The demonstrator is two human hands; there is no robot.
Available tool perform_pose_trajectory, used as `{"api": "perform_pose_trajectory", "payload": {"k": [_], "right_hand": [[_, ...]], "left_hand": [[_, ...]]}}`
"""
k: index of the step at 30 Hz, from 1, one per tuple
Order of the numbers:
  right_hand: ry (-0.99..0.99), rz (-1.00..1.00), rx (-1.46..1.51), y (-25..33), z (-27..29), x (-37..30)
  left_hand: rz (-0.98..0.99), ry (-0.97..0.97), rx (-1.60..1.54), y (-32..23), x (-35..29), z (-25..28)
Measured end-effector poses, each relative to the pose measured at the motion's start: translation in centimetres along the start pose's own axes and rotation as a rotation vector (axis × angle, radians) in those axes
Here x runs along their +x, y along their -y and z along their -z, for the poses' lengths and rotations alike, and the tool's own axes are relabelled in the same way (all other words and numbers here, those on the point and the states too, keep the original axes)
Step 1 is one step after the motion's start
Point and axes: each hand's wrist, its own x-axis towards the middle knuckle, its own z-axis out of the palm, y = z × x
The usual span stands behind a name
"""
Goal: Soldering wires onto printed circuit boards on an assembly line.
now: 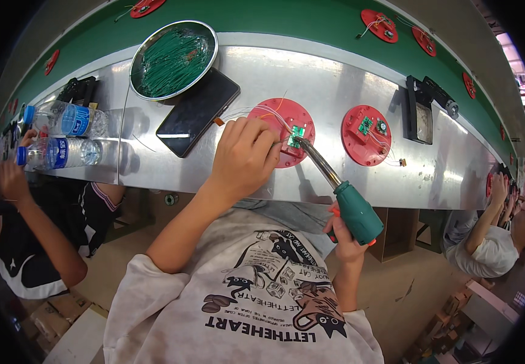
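My right hand (348, 242) is wrapped round the green handle of a soldering iron (359, 212). Its metal barrel slants up and left, with the tip at a small green circuit board (298, 132). That board sits on a round red plastic disc (299, 110) on the metal bench. With fingers pinched together, my left hand (241, 151) is at the disc's left side on a thin wire leading to the board; the fingertips are partly hidden. Thin white and orange wires (277, 114) loop over the disc. To the right lies a second red disc (353, 142) with a green board and loose wires.
Left of the discs lie a black phone (199, 112) and a steel bowl (211, 64) of green wires. Two water bottles (62, 153) lie farther left; a black holder (419, 112) stands right. More red discs (379, 27) rest on the green belt (287, 21). People sit at both sides.
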Motion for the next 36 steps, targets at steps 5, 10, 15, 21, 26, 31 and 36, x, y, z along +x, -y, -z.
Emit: {"api": "perform_pose_trajectory", "payload": {"k": [5, 10, 15, 21, 26, 31, 36], "right_hand": [[0.005, -0.009, -0.012, 0.1, 0.1, 0.0], [0.041, 0.015, -0.072, -0.5, 0.3, -0.3], [0.021, 0.008, -0.034, -0.5, 0.3, -0.5], [0.017, -0.001, -0.035, -0.2, 0.1, -0.3], [-0.144, -0.14, 0.053, 0.9, -0.9, 0.2], [-0.162, -0.179, 0.077, 1.4, -1.1, 0.4], [0.044, -0.08, -0.031, 1.1, 0.3, 0.4]], "left_hand": [[-0.006, -0.005, -0.056, 0.0, -0.2, 0.2], [-0.069, -0.051, -0.057, 0.6, -0.1, -0.2], [-0.098, -0.062, -0.116, 0.5, -0.1, -0.4], [-0.032, 0.011, -0.095, 0.1, -0.4, 0.0], [-0.089, -0.048, -0.076, 0.3, -0.4, -0.4], [-0.089, -0.053, -0.079, 0.4, -0.4, -0.6], [-0.085, -0.056, -0.075, 0.4, -0.5, -0.5]]}}
